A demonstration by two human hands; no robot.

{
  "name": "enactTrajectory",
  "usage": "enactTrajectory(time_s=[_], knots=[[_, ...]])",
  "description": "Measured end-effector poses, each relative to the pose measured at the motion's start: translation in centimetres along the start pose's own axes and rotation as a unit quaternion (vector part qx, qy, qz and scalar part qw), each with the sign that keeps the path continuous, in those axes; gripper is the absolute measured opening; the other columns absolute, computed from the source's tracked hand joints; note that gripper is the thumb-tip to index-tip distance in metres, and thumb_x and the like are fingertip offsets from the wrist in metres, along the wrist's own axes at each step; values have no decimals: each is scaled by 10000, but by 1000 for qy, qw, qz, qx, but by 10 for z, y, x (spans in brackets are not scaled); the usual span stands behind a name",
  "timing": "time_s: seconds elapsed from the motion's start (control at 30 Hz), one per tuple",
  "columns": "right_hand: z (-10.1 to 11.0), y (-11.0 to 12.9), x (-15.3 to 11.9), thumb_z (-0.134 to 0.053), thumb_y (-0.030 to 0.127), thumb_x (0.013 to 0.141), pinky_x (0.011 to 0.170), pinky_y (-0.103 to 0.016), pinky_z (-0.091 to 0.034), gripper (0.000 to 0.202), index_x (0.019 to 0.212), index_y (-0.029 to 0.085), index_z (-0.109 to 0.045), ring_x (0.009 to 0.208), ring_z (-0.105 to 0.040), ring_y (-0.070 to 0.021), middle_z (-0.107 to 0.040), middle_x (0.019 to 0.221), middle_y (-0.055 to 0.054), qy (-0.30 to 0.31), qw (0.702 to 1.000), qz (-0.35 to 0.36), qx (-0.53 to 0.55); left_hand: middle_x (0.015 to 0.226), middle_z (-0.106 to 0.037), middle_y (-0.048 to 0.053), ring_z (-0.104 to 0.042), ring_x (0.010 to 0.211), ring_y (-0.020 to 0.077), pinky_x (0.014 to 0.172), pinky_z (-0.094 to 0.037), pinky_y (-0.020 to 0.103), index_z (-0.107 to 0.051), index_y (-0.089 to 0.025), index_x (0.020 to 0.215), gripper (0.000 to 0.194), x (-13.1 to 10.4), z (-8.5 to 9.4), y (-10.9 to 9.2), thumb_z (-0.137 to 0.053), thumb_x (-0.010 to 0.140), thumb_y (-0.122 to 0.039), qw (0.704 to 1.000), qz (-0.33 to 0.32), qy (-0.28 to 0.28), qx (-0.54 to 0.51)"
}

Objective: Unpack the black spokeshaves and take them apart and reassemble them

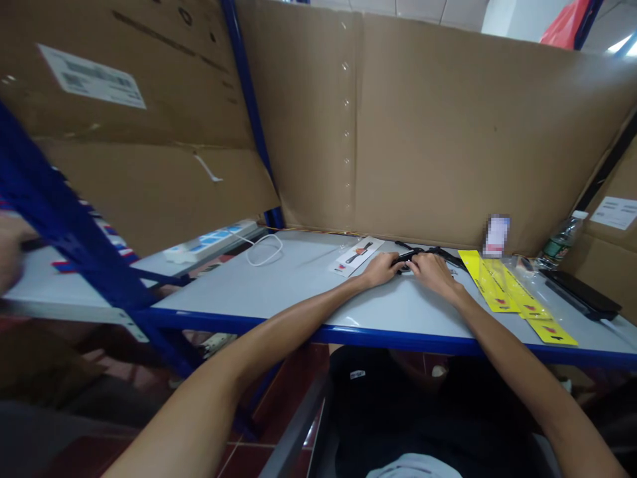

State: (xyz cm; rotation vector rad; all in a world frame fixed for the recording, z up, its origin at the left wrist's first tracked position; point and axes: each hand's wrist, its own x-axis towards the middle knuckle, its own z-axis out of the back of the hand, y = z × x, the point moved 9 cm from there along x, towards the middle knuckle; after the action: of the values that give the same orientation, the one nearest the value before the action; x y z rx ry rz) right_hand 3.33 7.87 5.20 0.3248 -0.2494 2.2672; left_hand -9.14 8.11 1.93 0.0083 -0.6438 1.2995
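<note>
Part of a black thing [409,255] shows between the two hands, toward the back of the gray worktop [293,279]. The left hand [382,269] has its fingers bent around one end. The right hand [432,269] grips the other end from above, and the thumbs come close together. More black parts [450,256] lie just behind the right hand. A white card [355,256] with a picture on it lies beside the left hand. To the right are yellow packs [492,282] that overlap, then a flat black box [580,294] and a clear bottle [565,238] with a white cap. A white cord [263,249] curls on the left. Big brown cardboard [438,126] stands behind it all.
</note>
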Motion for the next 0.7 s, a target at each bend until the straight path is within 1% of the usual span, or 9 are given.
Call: enactTrajectory(time_s=[0.17, 0.27, 0.37, 0.47, 0.53, 0.63, 0.7], knots=[[-3, 3, -1, -392, 372, 1082, 873, -313, -477, 424, 1112, 162, -759, 1034, -730, -278, -771, 1138, -168, 4, 1000, -14, -16, 844, -743, 101, -665, 788, 231, 664, -390, 288, -714, -164, 964, 293, -6, -2, -4, -514, 1009, -373, 1000, 12, 2, 18], [-4, 2, 0, -385, 367, 1080, 833, -307, -475, 431, 1088, 168, -767, 1015, -735, -280, -778, 1110, -162, 1, 1000, -28, -10, 860, -748, 109, -685, 827, 248, 684, -403, 296, -719, -174, 994, 284, -9, 1, -6, -516, 1008, -373, 999, 23, 3, 27], [-7, -1, 2, -395, 360, 1076, 779, -293, -457, 420, 1067, 178, -774, 999, -735, -267, -784, 1093, -147, -7, 999, -45, 25, 881, -751, 119, -699, 862, 272, 713, -418, 313, -713, -181, 1057, 283, -11, 8, -8, -518, 1011, -380, 998, 28, 0, 48], [-9, -3, 4, -402, 345, 1074, 743, -285, -434, 411, 1028, 185, -777, 974, -731, -252, -793, 1042, -127, -19, 995, -64, 80, 897, -750, 128, -707, 890, 297, 746, -423, 333, -694, -183, 1111, 294, -13, 18, -9, -520, 1017, -400, 997, 27, -16, 73], [-7, -4, 5, -407, 336, 1073, 737, -284, -424, 404, 1008, 180, -774, 951, -727, -246, -796, 1006, -119, -36, 991, -73, 110, 899, -750, 122, -708, 894, 294, 758, -421, 334, -682, -186, 1118, 291, -14, 24, -11, -511, 1024, -402, 996, 28, -31, 82], [-2, -3, 5, -408, 322, 1072, 736, -280, -415, 395, 1006, 171, -766, 908, -722, -236, -796, 976, -115, -66, 986, -71, 137, 894, -749, 105, -706, 881, 276, 746, -410, 324, -670, -191, 1100, 270, -15, 30, -12, -498, 1032, -387, 995, 31, -55, 75], [2, -1, 4, -410, 325, 1071, 734, -281, -407, 390, 1003, 173, -763, 891, -718, -234, -796, 981, -117, -85, 985, -61, 137, 892, -748, 98, -702, 870, 270, 728, -397, 319, -667, -193, 1076, 253, -16, 32, -12, -507, 1029, -384, 995, 29, -72, 58]])
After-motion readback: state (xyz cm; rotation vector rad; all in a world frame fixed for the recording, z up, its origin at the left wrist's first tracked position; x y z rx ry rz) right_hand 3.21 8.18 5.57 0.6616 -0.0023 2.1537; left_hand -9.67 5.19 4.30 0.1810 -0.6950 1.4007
